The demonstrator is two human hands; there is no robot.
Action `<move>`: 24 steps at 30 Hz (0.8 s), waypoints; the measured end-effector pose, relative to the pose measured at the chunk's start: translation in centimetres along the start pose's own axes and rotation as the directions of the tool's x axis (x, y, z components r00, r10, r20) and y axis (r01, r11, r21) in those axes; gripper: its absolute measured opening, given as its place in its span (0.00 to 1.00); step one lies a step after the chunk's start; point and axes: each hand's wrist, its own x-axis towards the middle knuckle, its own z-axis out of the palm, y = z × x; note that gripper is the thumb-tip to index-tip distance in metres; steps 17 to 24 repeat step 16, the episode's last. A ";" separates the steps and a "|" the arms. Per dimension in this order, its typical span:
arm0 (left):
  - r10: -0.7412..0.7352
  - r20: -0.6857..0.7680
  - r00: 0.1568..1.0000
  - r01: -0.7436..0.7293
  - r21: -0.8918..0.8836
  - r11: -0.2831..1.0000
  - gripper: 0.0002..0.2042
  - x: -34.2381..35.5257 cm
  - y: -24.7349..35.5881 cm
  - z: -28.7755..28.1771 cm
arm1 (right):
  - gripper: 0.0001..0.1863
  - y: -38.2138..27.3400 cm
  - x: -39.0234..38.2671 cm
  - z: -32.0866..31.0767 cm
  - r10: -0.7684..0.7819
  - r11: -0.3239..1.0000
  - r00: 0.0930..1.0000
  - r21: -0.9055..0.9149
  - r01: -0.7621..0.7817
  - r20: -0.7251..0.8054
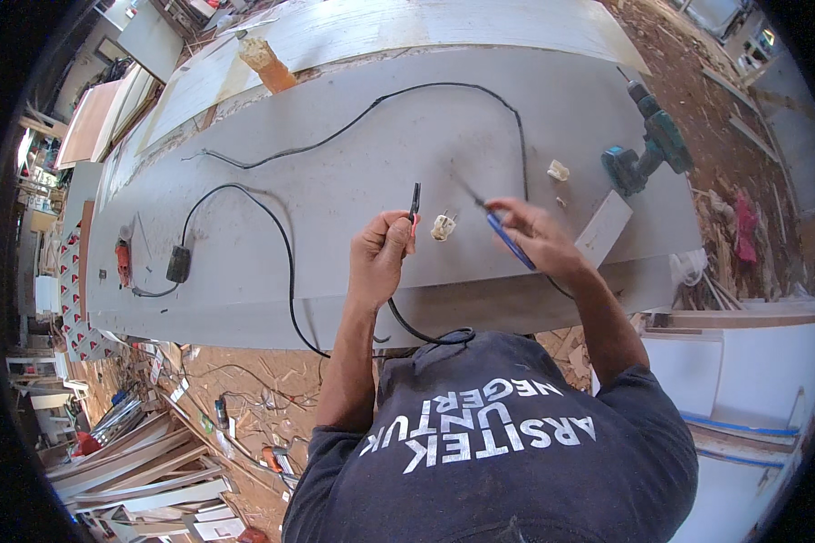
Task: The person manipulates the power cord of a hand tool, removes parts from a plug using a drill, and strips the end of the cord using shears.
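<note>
My left hand point(382, 250) pinches the end of a black electric cable point(417, 201), which points upward with a bit of red showing at the fingertips. The cable point(398, 319) runs down from that fist and loops at my shirt. In my right hand point(539, 237) is a blue-handled tool point(511, 242); its thin dark tip is smeared by motion, so its kind is unclear. Between the hands lies an opened white plug point(442, 226) with metal pins. Another cream-white plug piece point(559, 170) rests farther right, with a tiny fragment point(560, 202) below it.
A long grey tabletop point(353, 181) carries a second black cable point(398, 93), a dark block point(179, 263) on a cord, and a red tool point(123, 258). A teal cordless drill point(650, 145), a white strip point(604, 228) and an orange-filled bottle point(267, 65) lie around. Wood offcuts point(145, 462) litter the floor.
</note>
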 end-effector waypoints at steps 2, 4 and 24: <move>0.018 0.005 1.000 -0.018 0.036 0.999 0.12 0.2 0.1 -0.2 | 0.28 0.6 -1.0 1.9 -0.010 0.948 0.983 0.314 -0.050 0.186; 0.044 0.011 0.999 -0.045 0.135 0.990 0.12 0.3 -0.2 -0.6 | 0.27 -0.4 -1.8 3.5 -0.093 0.951 0.977 0.309 0.029 0.194; 0.226 0.205 0.952 -0.297 0.452 0.841 0.10 -0.6 0.9 -1.4 | 0.40 -2.2 -0.9 5.0 -0.038 0.998 0.923 0.060 0.016 0.384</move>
